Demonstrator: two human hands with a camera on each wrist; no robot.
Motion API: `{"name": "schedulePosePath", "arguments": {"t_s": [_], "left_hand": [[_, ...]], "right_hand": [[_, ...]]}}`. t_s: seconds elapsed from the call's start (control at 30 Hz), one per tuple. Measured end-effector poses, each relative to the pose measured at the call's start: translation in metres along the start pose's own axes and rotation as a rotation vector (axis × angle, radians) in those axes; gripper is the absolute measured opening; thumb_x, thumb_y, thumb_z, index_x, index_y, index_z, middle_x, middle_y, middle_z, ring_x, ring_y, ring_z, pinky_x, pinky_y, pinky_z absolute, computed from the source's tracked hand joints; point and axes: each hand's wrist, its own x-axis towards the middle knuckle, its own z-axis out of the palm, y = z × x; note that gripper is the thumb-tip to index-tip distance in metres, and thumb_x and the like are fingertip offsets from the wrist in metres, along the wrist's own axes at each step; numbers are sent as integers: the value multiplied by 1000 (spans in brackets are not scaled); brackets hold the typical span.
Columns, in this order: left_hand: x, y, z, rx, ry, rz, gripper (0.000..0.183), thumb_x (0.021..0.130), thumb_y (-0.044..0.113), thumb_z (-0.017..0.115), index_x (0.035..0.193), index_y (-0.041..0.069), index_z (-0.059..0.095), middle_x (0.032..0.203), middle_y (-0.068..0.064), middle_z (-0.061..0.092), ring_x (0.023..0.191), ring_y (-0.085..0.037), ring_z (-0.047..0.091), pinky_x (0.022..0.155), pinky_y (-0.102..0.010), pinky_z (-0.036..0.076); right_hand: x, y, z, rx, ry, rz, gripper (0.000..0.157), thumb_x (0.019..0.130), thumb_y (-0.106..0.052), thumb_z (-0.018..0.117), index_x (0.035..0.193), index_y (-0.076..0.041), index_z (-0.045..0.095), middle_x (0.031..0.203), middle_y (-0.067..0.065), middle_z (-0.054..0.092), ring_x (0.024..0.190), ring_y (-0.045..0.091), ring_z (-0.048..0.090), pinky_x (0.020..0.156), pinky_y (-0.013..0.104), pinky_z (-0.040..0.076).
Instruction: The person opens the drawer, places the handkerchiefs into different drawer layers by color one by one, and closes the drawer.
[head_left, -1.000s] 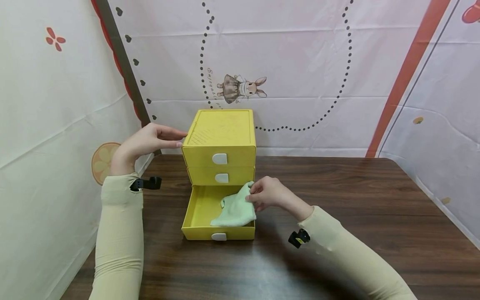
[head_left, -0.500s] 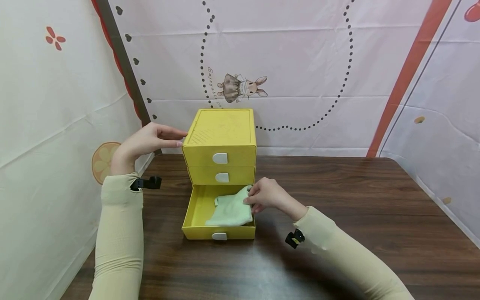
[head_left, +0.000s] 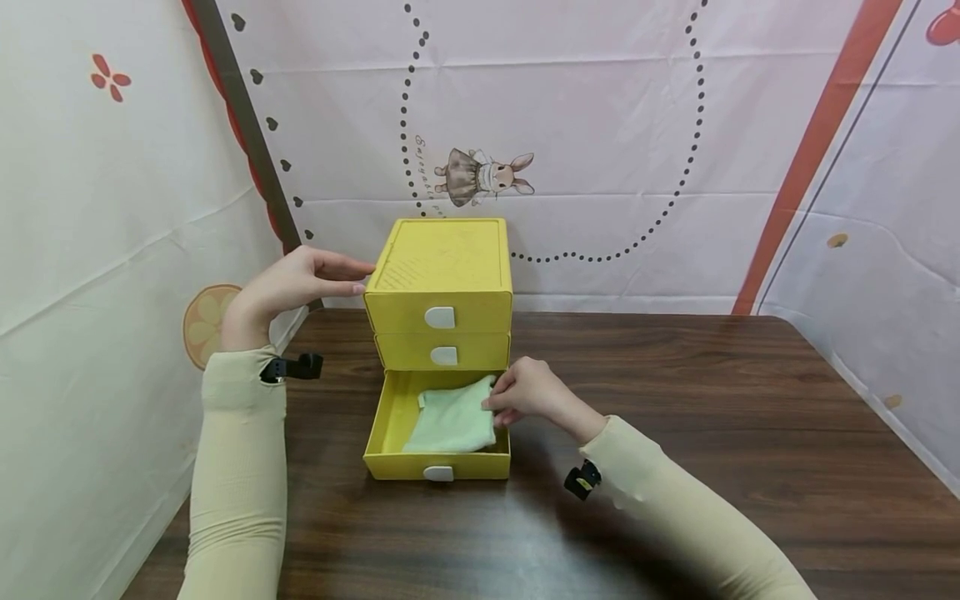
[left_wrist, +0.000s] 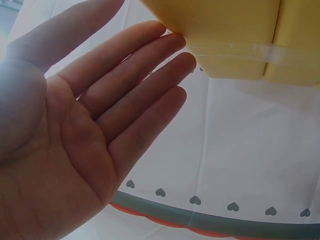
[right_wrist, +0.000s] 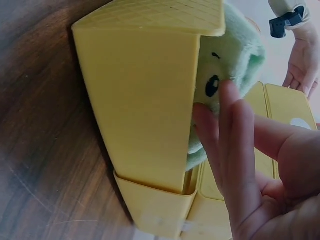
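A pale green plush cloth (head_left: 450, 419) with a dark stitched eye lies spread in the pulled-out bottom drawer (head_left: 390, 417) of a yellow drawer unit (head_left: 450, 258). My right hand (head_left: 536, 390) pinches the cloth's right edge, just over the drawer's right wall. In the right wrist view, the fingers (right_wrist: 235, 150) lie against the plush face, and the thumb is partly hidden behind them. My left hand (head_left: 288, 283) has its fingers straight, with their tips touching the left side of the unit near its top. The left wrist view shows its bare palm (left_wrist: 75, 145).
Two upper drawers with white tabs (head_left: 440, 317) are closed. The unit stands on a dark wooden table (head_left: 675, 400). A printed fabric backdrop (head_left: 600, 125) hangs behind and at both sides. Black wrist cameras (head_left: 582, 479) sit on both sleeves.
My right hand has moved left and slightly down with the cloth's edge, and the cloth now lies lower and further left in the drawer. The left hand has stayed still.
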Motion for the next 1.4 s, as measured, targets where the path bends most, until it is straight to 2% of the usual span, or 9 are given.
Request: {"name": "schedulePosePath", "arguments": {"t_s": [0.3,0.5,0.73,0.93,1.23,1.4], "left_hand": [[0,-1,1,13,5,4,48,73,45,67,117,25,59,116,5,59,107,-11,52,89,-39,43],[-1,-1,1,6,5,4,48,74,44,67,117,25,59,116,4,59,108,-11,51,90,-39,42],[-2,0,2,5,7,6,47,74,44,66,116,25,59,116,5,59,109,-11,51,90,-39,41],[-2,-1,2,3,3,10,46,74,44,66,116,26,59,117,3,58,109,-12,51,91,-39,41],[-6,9,2,0,2,2,46,76,40,66,118,23,58,118,1,58,110,-13,50,92,-41,40],[-3,1,1,-3,10,-5,47,73,45,66,115,26,60,118,1,58,109,-12,51,92,-40,40]], "right_hand": [[3,-4,1,39,-50,-4,11,77,-6,66,81,4,69,66,12,67,61,22,66,62,38,53],[3,-1,1,47,-51,-6,15,78,-8,65,86,5,68,70,14,67,66,25,66,64,40,52],[1,4,2,56,-40,-47,19,80,-13,65,89,4,67,71,13,68,68,25,66,61,36,53],[-6,4,5,26,-29,-81,17,80,-20,65,87,-4,65,75,9,67,69,23,66,61,37,53],[-25,1,13,96,-24,-167,15,81,-22,65,85,-8,64,77,11,67,70,26,66,59,37,53],[-38,-1,18,138,-30,-195,17,80,-22,65,86,-6,64,74,9,67,69,26,66,59,37,53]]}}
